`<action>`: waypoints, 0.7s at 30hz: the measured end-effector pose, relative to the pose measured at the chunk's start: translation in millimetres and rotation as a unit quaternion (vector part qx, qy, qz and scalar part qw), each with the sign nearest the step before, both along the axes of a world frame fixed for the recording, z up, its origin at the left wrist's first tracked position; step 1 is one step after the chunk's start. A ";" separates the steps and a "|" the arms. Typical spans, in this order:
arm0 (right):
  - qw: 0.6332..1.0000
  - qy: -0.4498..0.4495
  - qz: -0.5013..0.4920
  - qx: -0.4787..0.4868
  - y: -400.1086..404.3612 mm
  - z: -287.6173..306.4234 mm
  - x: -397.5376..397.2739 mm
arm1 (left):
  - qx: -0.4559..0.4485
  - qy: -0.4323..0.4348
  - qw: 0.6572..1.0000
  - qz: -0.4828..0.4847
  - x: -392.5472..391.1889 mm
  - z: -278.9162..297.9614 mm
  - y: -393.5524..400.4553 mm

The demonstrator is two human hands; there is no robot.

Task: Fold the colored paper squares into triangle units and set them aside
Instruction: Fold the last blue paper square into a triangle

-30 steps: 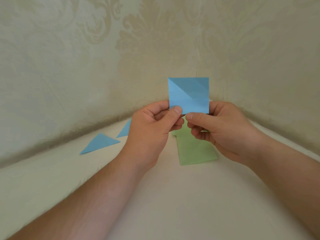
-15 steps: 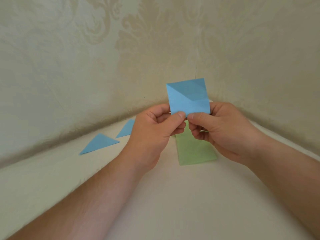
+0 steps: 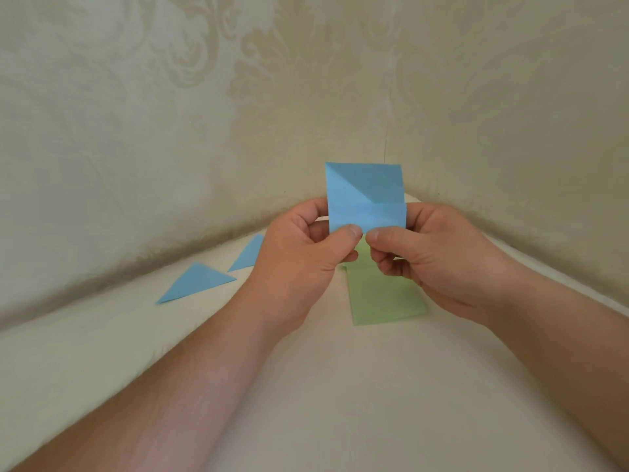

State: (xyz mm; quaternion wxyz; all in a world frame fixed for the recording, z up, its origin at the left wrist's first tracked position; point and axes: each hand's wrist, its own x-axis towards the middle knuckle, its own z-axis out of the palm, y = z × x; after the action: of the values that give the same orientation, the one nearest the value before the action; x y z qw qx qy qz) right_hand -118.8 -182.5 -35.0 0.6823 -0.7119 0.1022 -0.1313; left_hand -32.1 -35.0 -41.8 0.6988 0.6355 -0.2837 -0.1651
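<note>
Both hands, left hand (image 3: 299, 267) and right hand (image 3: 439, 260), pinch an upright blue paper (image 3: 364, 195), seemingly part-folded

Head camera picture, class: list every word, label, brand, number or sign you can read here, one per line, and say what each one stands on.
None: no text can be read anywhere.
The blue paper pinched by the left hand and right hand is plain.
The green paper and two blue triangles are plain.
The wallpaper shows only an ornamental pattern.
</note>
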 end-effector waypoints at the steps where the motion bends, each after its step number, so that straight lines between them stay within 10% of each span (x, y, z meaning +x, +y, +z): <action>1: 1.000 0.000 0.005 0.006 -0.3 0.2 -0.2 | 0.002 -0.002 1.000 0.002 0.3 0.0 0.1; 21: 1.000 0.017 0.005 0.025 -6.3 3.7 -1.0 | 0.017 0.006 0.999 0.043 5.1 2.3 1.9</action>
State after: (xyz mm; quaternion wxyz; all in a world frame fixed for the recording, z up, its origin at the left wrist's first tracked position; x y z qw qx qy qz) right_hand -119.8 -188.8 -31.3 0.6988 -0.6971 0.1138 -0.1134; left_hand -27.1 -33.2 -39.4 0.6958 0.6579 -0.2497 -0.1435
